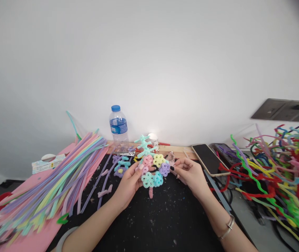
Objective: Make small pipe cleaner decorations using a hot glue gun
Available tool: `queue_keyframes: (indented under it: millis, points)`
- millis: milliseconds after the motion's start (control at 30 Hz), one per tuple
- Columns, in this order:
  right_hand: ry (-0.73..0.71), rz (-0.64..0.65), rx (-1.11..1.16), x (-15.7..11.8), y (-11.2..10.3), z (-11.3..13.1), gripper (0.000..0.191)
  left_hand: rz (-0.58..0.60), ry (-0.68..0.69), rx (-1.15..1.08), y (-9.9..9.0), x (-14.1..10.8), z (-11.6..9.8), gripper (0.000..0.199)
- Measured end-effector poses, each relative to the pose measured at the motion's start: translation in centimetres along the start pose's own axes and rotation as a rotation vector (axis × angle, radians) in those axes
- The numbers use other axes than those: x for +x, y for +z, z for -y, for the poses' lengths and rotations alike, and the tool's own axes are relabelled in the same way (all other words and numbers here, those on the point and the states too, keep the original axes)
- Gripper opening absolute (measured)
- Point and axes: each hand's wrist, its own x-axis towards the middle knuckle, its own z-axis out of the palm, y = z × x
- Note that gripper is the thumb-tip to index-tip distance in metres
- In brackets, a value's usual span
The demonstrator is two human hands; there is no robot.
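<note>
In front of me is a ring of pipe-cleaner flowers (147, 180) in mint, blue, purple, yellow and pink. My left hand (128, 185) is closed around its left side, near the pink flowers. My right hand (190, 175) pinches the ring's right edge beside the purple flower (164, 169); its fingertips partly hide what they grip there. A mint spiky pipe-cleaner piece (145, 147) shows just above the ring. Below it is a short pink piece (151, 192); whether it is attached I cannot tell.
Left lies a large bundle of pastel pipe cleaners (52, 178) on a pink sheet. A bottle (118, 126) with a blue cap stands against the wall, scissors (128, 153) near its base. Right are two phones (208, 159) and a tangle of bright pipe cleaners (275, 175). A black mat (149, 224) lies beneath my hands.
</note>
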Motion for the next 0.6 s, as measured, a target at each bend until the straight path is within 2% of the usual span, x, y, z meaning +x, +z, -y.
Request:
queue_keyframes:
  millis: [267,367,600]
  points:
    - [-0.062,-0.035,0.026,0.13,-0.13,0.00,0.023,0.031,-0.010,0.004,0.23,-0.19,-0.07,0.032]
    - [-0.090,-0.028,0.036,0.24,-0.13,0.16,0.028,0.059,-0.007,0.005,0.47,-0.33,-0.15,0.033]
    - [-0.026,0.008,0.003,0.15,-0.20,-0.36,0.022,0.122,0.014,-0.004,0.66,-0.39,0.14,0.034]
